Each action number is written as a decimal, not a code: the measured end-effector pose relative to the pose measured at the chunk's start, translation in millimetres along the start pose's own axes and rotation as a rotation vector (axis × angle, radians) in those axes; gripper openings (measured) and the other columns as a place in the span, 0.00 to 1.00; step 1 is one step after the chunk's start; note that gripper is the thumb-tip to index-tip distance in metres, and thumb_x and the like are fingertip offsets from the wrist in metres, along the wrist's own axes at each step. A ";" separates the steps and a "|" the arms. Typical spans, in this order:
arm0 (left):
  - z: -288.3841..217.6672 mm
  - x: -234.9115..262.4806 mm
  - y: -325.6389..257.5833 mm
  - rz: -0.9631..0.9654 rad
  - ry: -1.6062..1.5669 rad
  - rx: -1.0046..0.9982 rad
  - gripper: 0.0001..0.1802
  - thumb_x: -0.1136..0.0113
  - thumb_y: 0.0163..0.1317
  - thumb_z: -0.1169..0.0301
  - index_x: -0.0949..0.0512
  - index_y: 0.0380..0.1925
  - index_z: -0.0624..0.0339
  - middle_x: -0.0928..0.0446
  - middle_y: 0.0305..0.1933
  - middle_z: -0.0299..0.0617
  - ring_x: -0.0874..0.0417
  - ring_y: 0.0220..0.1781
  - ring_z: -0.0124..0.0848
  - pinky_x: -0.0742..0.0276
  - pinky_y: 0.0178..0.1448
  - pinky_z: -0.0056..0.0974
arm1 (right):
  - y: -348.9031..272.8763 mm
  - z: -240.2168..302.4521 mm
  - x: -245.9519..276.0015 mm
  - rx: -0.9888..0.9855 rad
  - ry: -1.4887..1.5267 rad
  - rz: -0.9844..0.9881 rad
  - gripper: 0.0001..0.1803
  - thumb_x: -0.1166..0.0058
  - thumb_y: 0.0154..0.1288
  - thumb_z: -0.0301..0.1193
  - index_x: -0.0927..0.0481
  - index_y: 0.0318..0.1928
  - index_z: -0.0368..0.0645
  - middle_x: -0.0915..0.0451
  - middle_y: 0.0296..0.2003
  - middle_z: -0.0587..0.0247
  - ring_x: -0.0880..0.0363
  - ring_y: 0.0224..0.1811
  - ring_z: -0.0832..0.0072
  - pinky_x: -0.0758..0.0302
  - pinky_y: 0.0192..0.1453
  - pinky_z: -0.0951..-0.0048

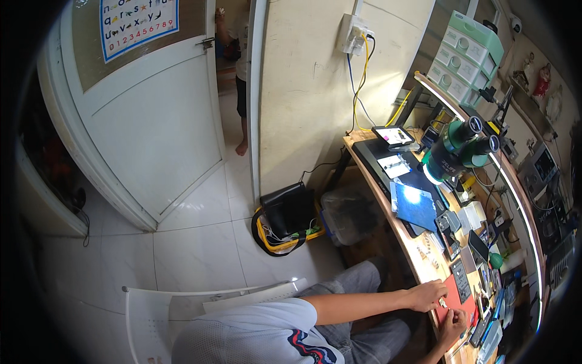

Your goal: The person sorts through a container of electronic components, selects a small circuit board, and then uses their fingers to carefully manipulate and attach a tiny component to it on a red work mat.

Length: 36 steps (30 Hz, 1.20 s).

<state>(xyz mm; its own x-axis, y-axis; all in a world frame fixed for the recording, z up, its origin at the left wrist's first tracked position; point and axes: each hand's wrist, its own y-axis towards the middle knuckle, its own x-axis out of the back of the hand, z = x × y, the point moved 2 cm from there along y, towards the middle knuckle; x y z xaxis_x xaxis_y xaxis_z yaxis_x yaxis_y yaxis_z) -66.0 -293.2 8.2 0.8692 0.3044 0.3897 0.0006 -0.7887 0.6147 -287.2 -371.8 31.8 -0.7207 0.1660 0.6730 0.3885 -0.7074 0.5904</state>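
Note:
My left hand (427, 295) reaches over the bench edge with fingers pinched at a small pale, yellowish piece (443, 302), too small to name. Just below it, my right hand (453, 327) is closed, its fingertips close to the lower end of that same piece. Whatever sits inside the right fingers is hidden. Both hands are over a red mat (449, 291) on the wooden bench. Beside the mat lies a dark, flat, phone-sized part (461, 281).
A green-black microscope (454, 148) stands farther along the bench over a brightly lit blue pad (415, 205). Phones, tools and a green bulb (496, 261) crowd the back. A yellow-rimmed basket (285, 239) with a black bag sits on the floor. Someone stands in the doorway (240, 91).

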 end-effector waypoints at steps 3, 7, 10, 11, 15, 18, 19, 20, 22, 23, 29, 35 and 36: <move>2.2 -1.3 0.0 0.015 0.008 -0.010 0.25 0.23 0.53 0.75 0.24 0.50 0.63 0.22 0.50 0.51 0.22 0.58 0.53 0.25 0.64 0.51 | 1.2 -2.5 -0.7 -0.040 0.017 0.002 0.08 0.36 0.71 0.24 0.18 0.35 0.32 0.23 0.33 0.60 0.25 0.30 0.73 0.27 0.36 0.68; 4.0 -4.1 1.1 0.016 0.023 -0.015 0.25 0.23 0.52 0.75 0.24 0.50 0.64 0.22 0.51 0.51 0.22 0.59 0.53 0.25 0.64 0.51 | 1.6 -6.0 -2.3 -0.016 -0.015 -0.008 0.08 0.35 0.71 0.25 0.18 0.35 0.33 0.23 0.32 0.61 0.24 0.29 0.73 0.27 0.36 0.68; 4.4 -6.1 0.2 0.018 0.028 -0.007 0.25 0.22 0.52 0.75 0.23 0.49 0.64 0.22 0.51 0.52 0.22 0.60 0.52 0.25 0.66 0.51 | 0.2 -11.5 -3.8 -0.048 0.000 -0.009 0.08 0.35 0.72 0.24 0.19 0.35 0.33 0.24 0.32 0.60 0.25 0.30 0.72 0.27 0.36 0.67; 4.4 -6.6 0.0 0.011 0.028 -0.007 0.25 0.22 0.52 0.74 0.23 0.48 0.64 0.22 0.52 0.52 0.22 0.60 0.52 0.25 0.67 0.51 | -0.4 -13.0 -4.4 -0.030 -0.004 -0.006 0.08 0.36 0.72 0.24 0.19 0.35 0.33 0.24 0.33 0.60 0.25 0.30 0.72 0.27 0.36 0.67; 2.5 -8.9 -0.3 0.006 0.064 -0.008 0.25 0.22 0.52 0.74 0.23 0.48 0.64 0.23 0.52 0.51 0.23 0.59 0.52 0.25 0.66 0.50 | -2.3 -18.3 -4.9 0.020 -0.012 -0.002 0.07 0.36 0.72 0.23 0.19 0.36 0.33 0.23 0.34 0.60 0.24 0.32 0.71 0.27 0.38 0.67; 0.4 -9.0 -0.9 0.003 0.069 0.005 0.25 0.22 0.52 0.73 0.23 0.49 0.64 0.23 0.52 0.51 0.23 0.59 0.52 0.25 0.66 0.50 | -4.0 -20.8 -5.0 -0.002 -0.004 0.006 0.06 0.36 0.71 0.23 0.19 0.37 0.33 0.23 0.35 0.60 0.24 0.33 0.70 0.27 0.38 0.67; -0.6 -8.6 -1.3 0.003 0.070 0.004 0.25 0.22 0.52 0.73 0.23 0.49 0.64 0.24 0.52 0.51 0.23 0.59 0.52 0.25 0.66 0.50 | -4.7 -21.2 -5.2 -0.017 0.002 0.010 0.06 0.37 0.71 0.23 0.19 0.37 0.34 0.23 0.35 0.60 0.24 0.33 0.70 0.27 0.38 0.67; -1.6 -8.1 -1.9 0.003 0.070 0.003 0.25 0.22 0.52 0.73 0.23 0.49 0.64 0.24 0.52 0.51 0.23 0.59 0.52 0.25 0.65 0.51 | -5.5 -21.4 -5.1 -0.026 0.007 0.014 0.05 0.37 0.71 0.23 0.18 0.37 0.34 0.23 0.35 0.60 0.24 0.33 0.70 0.27 0.38 0.67; -4.0 -6.7 -3.2 0.006 0.082 0.002 0.25 0.23 0.53 0.72 0.23 0.50 0.64 0.23 0.53 0.50 0.23 0.58 0.51 0.26 0.64 0.50 | -7.0 -21.1 -5.3 -0.046 0.016 0.023 0.05 0.37 0.72 0.23 0.18 0.38 0.34 0.23 0.36 0.60 0.24 0.32 0.70 0.27 0.38 0.67; -5.2 -6.2 -3.6 0.007 0.086 0.001 0.26 0.24 0.54 0.72 0.23 0.51 0.64 0.23 0.53 0.50 0.23 0.58 0.50 0.27 0.63 0.50 | -7.8 -20.8 -5.1 -0.046 0.006 0.020 0.05 0.37 0.72 0.23 0.18 0.38 0.34 0.23 0.36 0.60 0.24 0.33 0.70 0.27 0.38 0.67; -9.8 -5.5 -5.1 0.000 0.077 0.013 0.25 0.26 0.54 0.73 0.23 0.51 0.65 0.24 0.53 0.50 0.24 0.58 0.51 0.27 0.62 0.50 | -11.3 -15.9 -3.8 -0.030 -0.015 -0.002 0.05 0.37 0.72 0.22 0.19 0.38 0.34 0.24 0.36 0.60 0.26 0.33 0.70 0.29 0.38 0.68; -15.0 -6.1 -6.8 -0.025 0.108 0.027 0.25 0.25 0.52 0.72 0.23 0.49 0.64 0.26 0.51 0.51 0.24 0.59 0.50 0.26 0.61 0.51 | -12.6 -1.1 -1.1 -0.097 0.068 0.045 0.05 0.39 0.74 0.22 0.19 0.39 0.33 0.24 0.38 0.60 0.26 0.34 0.71 0.29 0.38 0.68; -15.8 -5.3 -6.3 -0.021 0.121 0.021 0.24 0.26 0.52 0.72 0.23 0.49 0.64 0.25 0.51 0.51 0.23 0.59 0.51 0.26 0.60 0.51 | -11.7 2.8 -0.2 -0.100 0.046 0.060 0.05 0.39 0.75 0.22 0.19 0.39 0.34 0.24 0.39 0.59 0.26 0.34 0.71 0.29 0.38 0.68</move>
<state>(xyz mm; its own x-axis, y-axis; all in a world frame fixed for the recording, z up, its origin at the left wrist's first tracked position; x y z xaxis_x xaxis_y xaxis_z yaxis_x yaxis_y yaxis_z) -78.5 -281.5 13.1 0.8030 0.3819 0.4576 0.0296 -0.7924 0.6093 -290.1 -361.6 26.0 -0.7242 0.0912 0.6836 0.3745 -0.7803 0.5009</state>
